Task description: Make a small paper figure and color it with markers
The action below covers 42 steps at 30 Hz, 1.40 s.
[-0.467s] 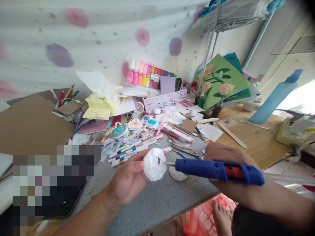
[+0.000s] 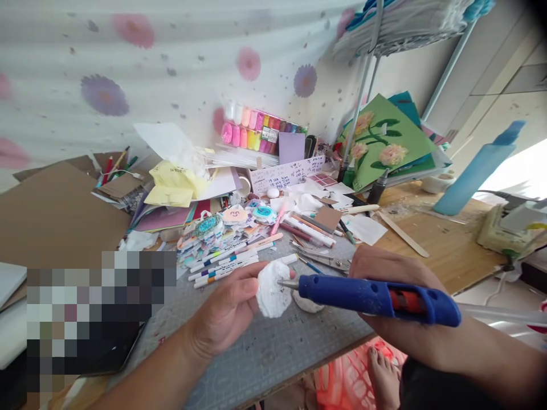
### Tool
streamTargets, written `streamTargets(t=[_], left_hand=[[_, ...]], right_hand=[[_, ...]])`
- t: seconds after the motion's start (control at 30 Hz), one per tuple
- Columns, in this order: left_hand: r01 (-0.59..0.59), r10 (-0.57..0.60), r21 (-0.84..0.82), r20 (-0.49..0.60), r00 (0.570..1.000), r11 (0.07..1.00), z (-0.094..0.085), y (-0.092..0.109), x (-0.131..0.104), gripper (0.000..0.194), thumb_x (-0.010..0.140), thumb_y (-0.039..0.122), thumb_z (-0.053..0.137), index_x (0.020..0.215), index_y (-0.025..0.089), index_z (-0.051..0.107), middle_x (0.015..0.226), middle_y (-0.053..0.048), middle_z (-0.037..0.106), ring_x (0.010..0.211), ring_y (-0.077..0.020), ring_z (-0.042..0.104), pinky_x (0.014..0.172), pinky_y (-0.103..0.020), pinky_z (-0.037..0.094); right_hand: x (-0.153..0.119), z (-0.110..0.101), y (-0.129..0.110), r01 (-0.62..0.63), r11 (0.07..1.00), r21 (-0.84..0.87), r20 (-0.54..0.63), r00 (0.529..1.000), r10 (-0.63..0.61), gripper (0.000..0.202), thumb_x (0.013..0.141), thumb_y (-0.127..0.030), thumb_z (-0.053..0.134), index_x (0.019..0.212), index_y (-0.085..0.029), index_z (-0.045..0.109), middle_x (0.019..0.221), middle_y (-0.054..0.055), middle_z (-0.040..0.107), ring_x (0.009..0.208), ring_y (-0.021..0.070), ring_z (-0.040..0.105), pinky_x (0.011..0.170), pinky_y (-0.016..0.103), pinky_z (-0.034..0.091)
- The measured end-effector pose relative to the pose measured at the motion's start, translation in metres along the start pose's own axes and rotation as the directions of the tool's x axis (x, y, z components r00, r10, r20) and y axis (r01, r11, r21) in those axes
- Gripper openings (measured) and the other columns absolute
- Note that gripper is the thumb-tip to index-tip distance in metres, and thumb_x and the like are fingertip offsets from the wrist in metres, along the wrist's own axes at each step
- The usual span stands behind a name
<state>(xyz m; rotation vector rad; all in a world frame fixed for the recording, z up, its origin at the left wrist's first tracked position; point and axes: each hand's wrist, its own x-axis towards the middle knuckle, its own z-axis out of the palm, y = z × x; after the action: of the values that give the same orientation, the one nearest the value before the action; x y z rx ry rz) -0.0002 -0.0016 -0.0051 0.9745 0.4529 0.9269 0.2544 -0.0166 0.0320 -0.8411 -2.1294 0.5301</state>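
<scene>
Grey mat [image 2: 256, 359] spreading to the near edge below the grips, pens [image 2: 261, 244] beyond, left hand [image 2: 226, 307] pinching white lump [image 2: 272, 291], right hand [image 2: 387, 266] clasping blue glue gun [image 2: 342, 293], tip at lump

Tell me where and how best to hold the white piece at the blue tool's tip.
Pinch the white piece by its rim, likely best from the left, as the left hand does: its outline is roughly round, and the metal tip of the blue tool points in from the right.

Green floral card [image 2: 382, 139] behind metal pole [image 2: 364, 84]; blue bottle [image 2: 474, 171] near wooden stick [image 2: 403, 234]
</scene>
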Motion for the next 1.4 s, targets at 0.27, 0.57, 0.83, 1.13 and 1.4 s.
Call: streamTargets(t=[0.27,0.57,0.83,1.13,1.4], left_hand=[[-0.015,0.016,-0.023,0.01,1.0,1.0,0.003,0.002,0.001,0.034,0.079,0.037,0.068,0.109,0.021,0.073,0.101,-0.002,0.076,0.089,-0.019,0.068,0.079,-0.025,0.051],[-0.011,0.006,-0.066,-0.077,0.997,0.998,0.003,0.005,0.0,0.044,0.071,0.039,0.072,0.107,0.013,0.073,0.099,-0.008,0.075,0.084,-0.0246,0.068,0.078,-0.03,0.053],[-0.04,0.028,-0.144,-0.09,0.996,0.989,0.007,0.009,0.001,0.043,0.068,0.037,0.074,0.104,0.013,0.074,0.093,-0.009,0.075,0.082,-0.023,0.066,0.078,-0.033,0.055],[-0.059,0.043,-0.176,-0.094,0.995,0.983,0.004,0.008,-0.004,0.048,0.064,0.024,0.08,0.111,0.017,0.071,0.106,-0.003,0.074,0.091,-0.0158,0.067,0.081,-0.021,0.053],[-0.112,0.095,-0.155,-0.113,0.989,0.981,0.004,0.007,-0.001,0.044,0.064,0.02,0.081,0.108,0.021,0.072,0.106,-0.002,0.074,0.094,-0.0158,0.067,0.082,-0.02,0.053]], right_hand=[[-0.003,-0.002,0.004,-0.109,0.988,0.104,-0.011,0.994,0.111,0.023,0.068,-0.013,0.062,0.085,-0.028,0.066,0.084,0.002,0.065,0.075,0.0216,0.062,0.067,0.034,0.049],[-0.006,-0.002,0.012,-0.103,0.989,0.106,-0.029,0.994,0.106,0.027,0.071,-0.011,0.062,0.089,-0.03,0.066,0.094,0.002,0.068,0.084,0.0221,0.065,0.073,0.032,0.051],[-0.008,-0.002,0.009,-0.134,0.985,0.108,0.004,0.991,0.135,0.04,0.059,-0.003,0.057,0.088,-0.029,0.065,0.094,-0.001,0.066,0.084,0.0202,0.063,0.074,0.032,0.05],[-0.009,0.002,0.006,-0.117,0.985,0.126,0.001,0.993,0.117,0.035,0.063,-0.005,0.057,0.09,-0.027,0.064,0.099,0.004,0.065,0.085,0.0222,0.064,0.073,0.032,0.051],[-0.011,0.004,0.006,0.028,0.997,0.072,-0.043,0.999,-0.025,0.041,0.066,-0.013,0.065,0.102,-0.033,0.062,0.094,0.003,0.064,0.076,0.0213,0.065,0.065,0.03,0.052]])
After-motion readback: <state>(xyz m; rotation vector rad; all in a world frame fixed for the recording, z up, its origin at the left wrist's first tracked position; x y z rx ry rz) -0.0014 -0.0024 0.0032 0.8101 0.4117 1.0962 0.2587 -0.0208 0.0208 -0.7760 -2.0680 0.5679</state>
